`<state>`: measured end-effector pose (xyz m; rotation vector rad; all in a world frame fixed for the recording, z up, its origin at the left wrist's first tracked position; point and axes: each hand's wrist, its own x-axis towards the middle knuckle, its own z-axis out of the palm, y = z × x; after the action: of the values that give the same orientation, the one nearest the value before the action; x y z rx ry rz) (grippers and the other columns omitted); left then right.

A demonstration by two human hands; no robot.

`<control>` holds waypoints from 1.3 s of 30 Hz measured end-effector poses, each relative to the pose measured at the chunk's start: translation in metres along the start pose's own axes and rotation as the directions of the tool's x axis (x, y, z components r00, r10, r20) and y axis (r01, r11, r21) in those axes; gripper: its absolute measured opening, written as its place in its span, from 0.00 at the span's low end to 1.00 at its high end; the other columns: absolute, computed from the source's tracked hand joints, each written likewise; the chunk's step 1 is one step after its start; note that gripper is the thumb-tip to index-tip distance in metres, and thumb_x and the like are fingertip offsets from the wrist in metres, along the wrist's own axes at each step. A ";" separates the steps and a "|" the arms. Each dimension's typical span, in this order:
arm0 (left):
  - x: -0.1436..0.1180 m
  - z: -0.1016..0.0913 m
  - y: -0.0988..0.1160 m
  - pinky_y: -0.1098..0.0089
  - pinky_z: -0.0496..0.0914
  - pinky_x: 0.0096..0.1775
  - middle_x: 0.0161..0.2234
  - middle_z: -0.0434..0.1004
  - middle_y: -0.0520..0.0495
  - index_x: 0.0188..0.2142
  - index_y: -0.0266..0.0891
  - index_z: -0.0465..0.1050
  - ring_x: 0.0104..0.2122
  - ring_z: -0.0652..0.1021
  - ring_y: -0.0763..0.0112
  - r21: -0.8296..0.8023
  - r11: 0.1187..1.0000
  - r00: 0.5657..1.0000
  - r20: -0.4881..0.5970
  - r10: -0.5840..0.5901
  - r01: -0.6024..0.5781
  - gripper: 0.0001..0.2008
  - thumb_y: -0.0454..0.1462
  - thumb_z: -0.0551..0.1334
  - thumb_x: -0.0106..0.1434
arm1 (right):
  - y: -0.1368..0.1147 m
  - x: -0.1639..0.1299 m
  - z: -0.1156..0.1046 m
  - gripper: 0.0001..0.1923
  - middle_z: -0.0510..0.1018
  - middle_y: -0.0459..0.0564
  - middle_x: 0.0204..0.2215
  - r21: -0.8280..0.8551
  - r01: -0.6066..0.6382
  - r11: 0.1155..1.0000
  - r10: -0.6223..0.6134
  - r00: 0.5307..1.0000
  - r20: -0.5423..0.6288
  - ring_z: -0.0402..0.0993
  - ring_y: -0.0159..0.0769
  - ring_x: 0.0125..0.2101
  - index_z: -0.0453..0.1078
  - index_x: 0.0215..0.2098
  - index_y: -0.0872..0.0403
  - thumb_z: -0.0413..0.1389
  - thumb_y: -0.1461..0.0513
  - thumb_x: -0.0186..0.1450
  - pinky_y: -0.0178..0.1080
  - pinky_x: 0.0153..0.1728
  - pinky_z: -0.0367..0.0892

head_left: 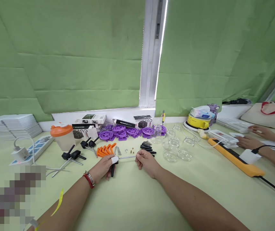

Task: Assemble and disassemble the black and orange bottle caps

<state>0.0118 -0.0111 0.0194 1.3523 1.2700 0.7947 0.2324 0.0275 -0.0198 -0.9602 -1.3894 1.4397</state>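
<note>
Centre of frame, low: left hand [104,167] is pinched around a black handle [112,170], a white-taped fingertip on top, while right hand [146,162] is curled shut on the far end of a thin metal rod [127,157]. The rod spans the gap btwn both hands, just above the tabletop [137,199].

Step in hand, by my read: fitting the rod into the handle, w/ the two parts meeting at the left hand. Next move prob. calls for keeping the rod in line w/ the handle socket and pushing or twisting it home w/o bending it.

Just beyond the hands: orange brackets [106,149], a few loose screws [129,150] and a pile of black pins [147,146]. Left of those, finished-looking black-handled rods [73,156]. Further back, purple wheels [125,131] along the wall, clear glass jars [176,148] to the right, an orange-lidded cup [62,136] to the left, plus a power strip [35,148] far left.

Right edge: another person's hands [250,138] by a yellow bar [236,158].
</note>
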 end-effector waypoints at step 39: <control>0.002 0.000 -0.001 0.75 0.60 0.12 0.16 0.65 0.58 0.29 0.40 0.60 0.11 0.64 0.77 0.009 1.000 1.000 -0.016 -0.016 0.017 0.19 0.54 0.57 0.56 | 0.004 0.003 -0.003 0.15 0.72 0.44 0.22 -0.050 -0.036 0.998 0.037 0.999 0.008 0.66 0.28 0.19 0.64 0.29 0.55 0.56 0.51 0.60 0.36 0.24 0.63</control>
<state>0.0120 -0.0097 0.0184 1.3435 1.2974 0.7909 0.2341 0.0314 -0.0235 -1.0171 -1.4272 1.4438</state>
